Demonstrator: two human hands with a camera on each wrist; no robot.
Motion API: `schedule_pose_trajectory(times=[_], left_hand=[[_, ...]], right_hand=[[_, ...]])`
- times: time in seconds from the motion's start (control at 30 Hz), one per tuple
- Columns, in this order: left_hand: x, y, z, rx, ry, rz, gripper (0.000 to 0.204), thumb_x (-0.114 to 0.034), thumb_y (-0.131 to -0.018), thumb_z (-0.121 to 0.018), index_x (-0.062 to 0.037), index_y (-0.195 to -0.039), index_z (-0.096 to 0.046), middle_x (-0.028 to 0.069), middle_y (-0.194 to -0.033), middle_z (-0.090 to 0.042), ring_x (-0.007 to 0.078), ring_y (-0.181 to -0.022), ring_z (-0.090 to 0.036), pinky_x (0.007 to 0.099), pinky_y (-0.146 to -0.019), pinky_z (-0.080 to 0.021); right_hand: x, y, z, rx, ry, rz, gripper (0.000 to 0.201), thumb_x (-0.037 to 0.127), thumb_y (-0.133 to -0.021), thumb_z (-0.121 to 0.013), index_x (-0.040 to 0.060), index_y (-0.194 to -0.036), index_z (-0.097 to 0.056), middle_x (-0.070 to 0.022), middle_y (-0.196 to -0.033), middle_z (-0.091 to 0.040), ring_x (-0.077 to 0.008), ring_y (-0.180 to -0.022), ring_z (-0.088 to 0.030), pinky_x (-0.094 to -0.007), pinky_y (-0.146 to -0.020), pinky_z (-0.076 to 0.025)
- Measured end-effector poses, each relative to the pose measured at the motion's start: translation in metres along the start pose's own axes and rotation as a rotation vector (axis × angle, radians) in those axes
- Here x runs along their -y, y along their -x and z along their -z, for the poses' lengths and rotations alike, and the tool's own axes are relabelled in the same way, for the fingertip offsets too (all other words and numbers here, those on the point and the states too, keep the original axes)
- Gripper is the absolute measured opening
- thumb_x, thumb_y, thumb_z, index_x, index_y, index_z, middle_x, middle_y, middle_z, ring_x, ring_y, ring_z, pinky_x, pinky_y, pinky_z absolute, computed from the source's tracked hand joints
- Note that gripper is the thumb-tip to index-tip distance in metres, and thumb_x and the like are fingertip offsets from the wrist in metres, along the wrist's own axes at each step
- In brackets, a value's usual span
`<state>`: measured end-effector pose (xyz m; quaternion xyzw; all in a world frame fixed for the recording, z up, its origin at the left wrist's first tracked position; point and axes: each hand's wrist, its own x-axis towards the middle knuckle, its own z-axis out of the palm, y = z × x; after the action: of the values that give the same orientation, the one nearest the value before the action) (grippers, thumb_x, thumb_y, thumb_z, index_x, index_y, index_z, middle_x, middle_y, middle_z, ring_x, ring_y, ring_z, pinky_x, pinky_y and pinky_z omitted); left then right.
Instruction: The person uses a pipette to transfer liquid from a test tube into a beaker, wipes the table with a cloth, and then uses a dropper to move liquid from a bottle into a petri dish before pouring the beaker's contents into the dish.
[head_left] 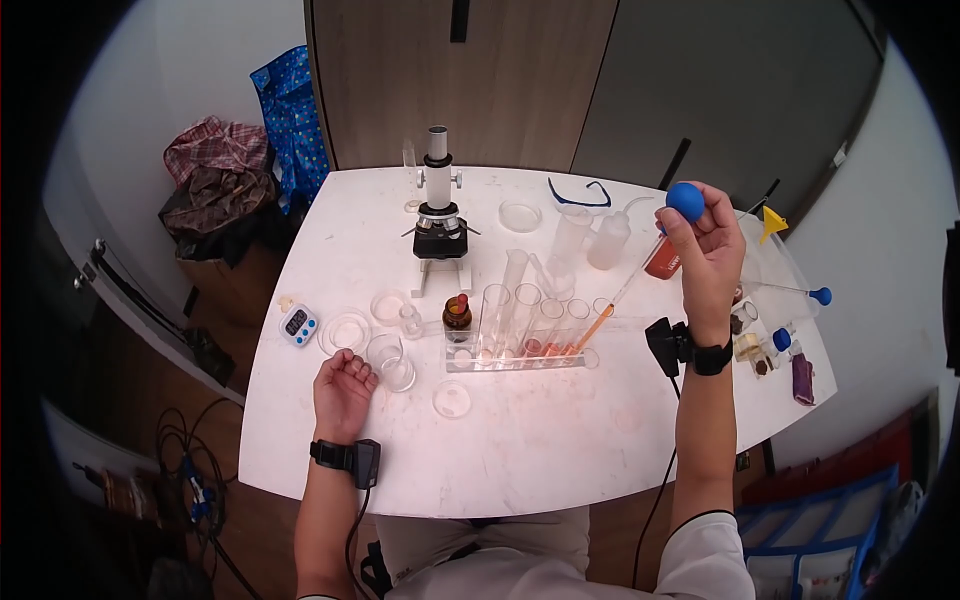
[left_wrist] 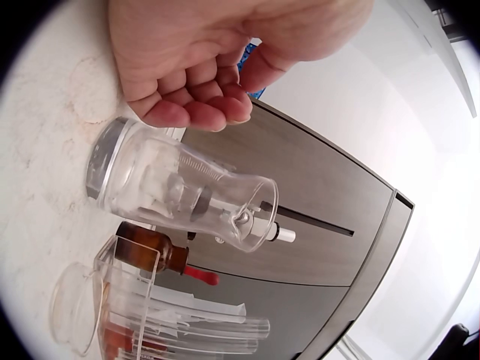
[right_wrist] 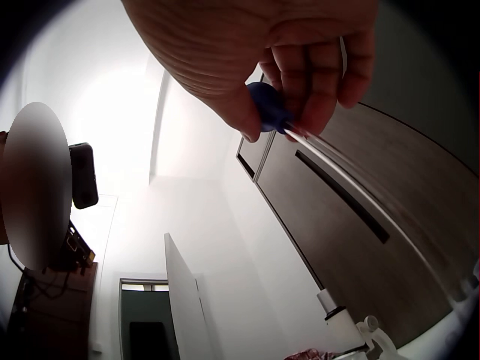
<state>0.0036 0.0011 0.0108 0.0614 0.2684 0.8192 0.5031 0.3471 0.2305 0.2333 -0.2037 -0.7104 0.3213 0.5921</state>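
My right hand pinches the blue rubber bulb of a long glass pipette. In the head view the pipette slants down to the left, orange in its lower part, and its lower end overlaps the right end of a clear test tube rack. Several test tubes stand in the rack, some with reddish liquid low down. The right wrist view shows thumb and fingers on the bulb. My left hand lies by a glass beaker, its fingers loosely curled and holding nothing.
A brown dropper bottle stands behind the rack, near the microscope. Petri dishes and a timer lie on the left half. At the right are a wash bottle, a yellow funnel and small containers.
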Motion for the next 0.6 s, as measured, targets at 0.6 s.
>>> schedule_pose_trajectory(times=[0.6], left_hand=[[0.0006,-0.0024,0.0036,0.019,-0.013,0.008,0.016,-0.020,-0.096,-0.049,-0.0088,-0.087,-0.057,0.0017,-0.074,-0.054,0.0161,-0.073,-0.053,0.0316,-0.076,-0.048]], right_hand=[[0.0023,-0.0001,0.0016,-0.013,0.009,0.008,0.033,0.011,-0.088,-0.074,0.0007,-0.114,-0.057,-0.0060,-0.100,-0.066,-0.0090,-0.091,-0.060,-0.0228,-0.084,-0.047]])
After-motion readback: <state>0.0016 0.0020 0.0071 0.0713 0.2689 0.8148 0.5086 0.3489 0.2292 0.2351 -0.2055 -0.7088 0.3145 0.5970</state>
